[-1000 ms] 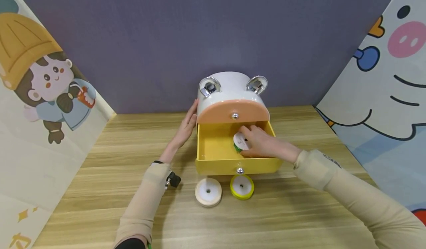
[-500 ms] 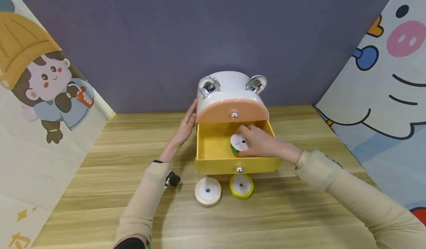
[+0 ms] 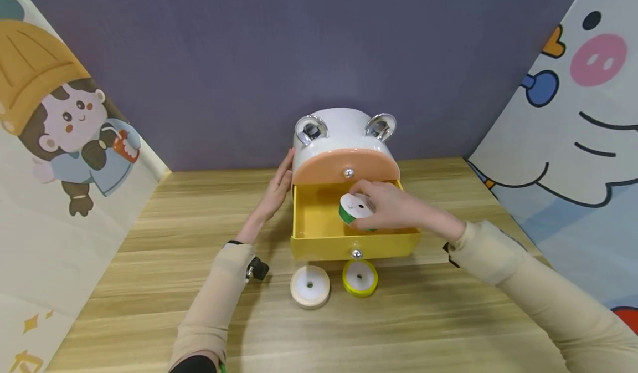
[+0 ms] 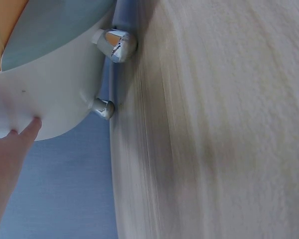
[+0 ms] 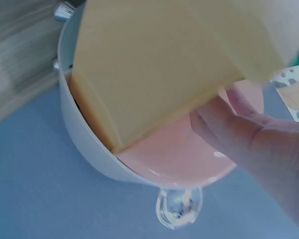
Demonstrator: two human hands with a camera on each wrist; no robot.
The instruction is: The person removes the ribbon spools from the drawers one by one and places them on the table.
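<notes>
My right hand [image 3: 389, 204] grips a spool of green ribbon [image 3: 355, 208] with a white face, held over the pulled-out yellow drawer [image 3: 319, 218]. The drawer belongs to a small white cabinet [image 3: 344, 126] with an orange upper front and two silvery ears on top. My left hand [image 3: 277, 191] rests with straight fingers against the cabinet's left side; its fingertips [image 4: 34, 124] touch the white wall in the left wrist view. In the right wrist view the drawer's side hides the ribbon spool almost wholly, and my right hand [image 5: 259, 134] reaches past its edge.
On the wooden table [image 3: 209, 212], just in front of the drawer, lie a cream ribbon spool [image 3: 310, 287] and a yellow ribbon spool [image 3: 360, 278]. A dark purple-grey wall [image 3: 224, 73] stands behind the cabinet. Silvery feet [image 4: 118, 46] hold the cabinet up.
My right hand has lifted the green ribbon spool out of the drawer's right part, a little up and to the left. The left hand stays against the cabinet.
</notes>
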